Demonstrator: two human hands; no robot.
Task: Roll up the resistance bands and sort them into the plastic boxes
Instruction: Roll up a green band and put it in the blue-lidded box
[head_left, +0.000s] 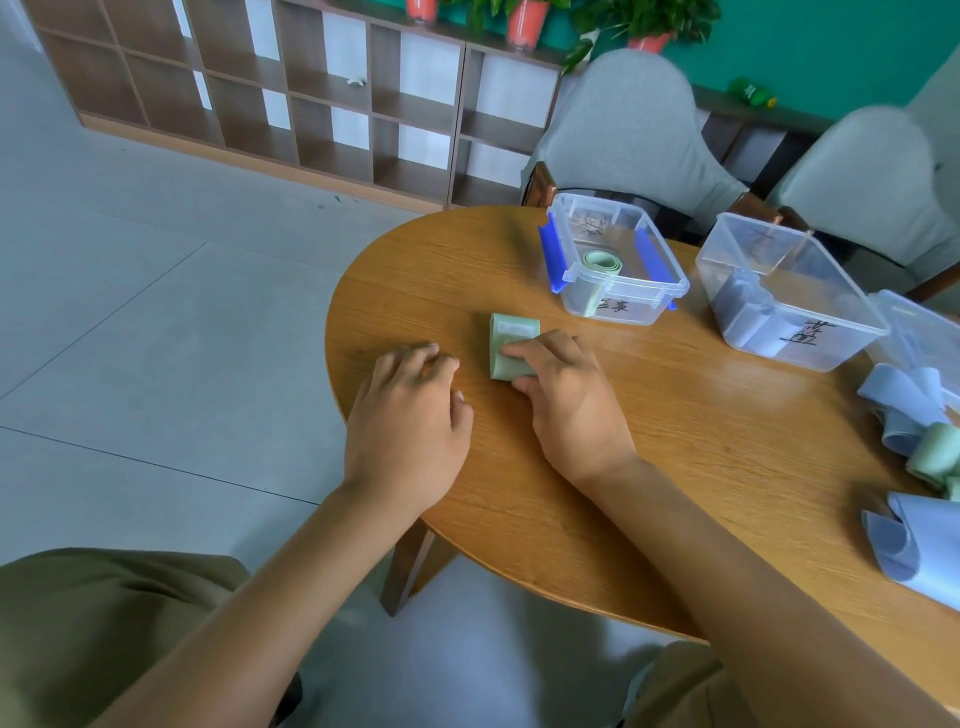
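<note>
A rolled green resistance band (506, 344) lies on the round wooden table (675, 441). My right hand (563, 400) grips it, fingers over its near side and thumb under its front end. To the left of the roll, my left hand (410, 415) rests on the table with fingers curled, holding nothing. Behind stands a clear plastic box with blue clips (613, 257) holding a rolled green band (602, 261). To its right is a second clear box (784, 296) with blue bands inside. Loose blue and green bands (914, 415) are piled at the table's right edge.
Two grey upholstered chairs (628, 135) stand behind the table. A wooden cubby shelf (291, 88) lines the back wall with potted plants on top. A third clear container (919, 327) shows at the far right. The table's left edge lies close to my left hand.
</note>
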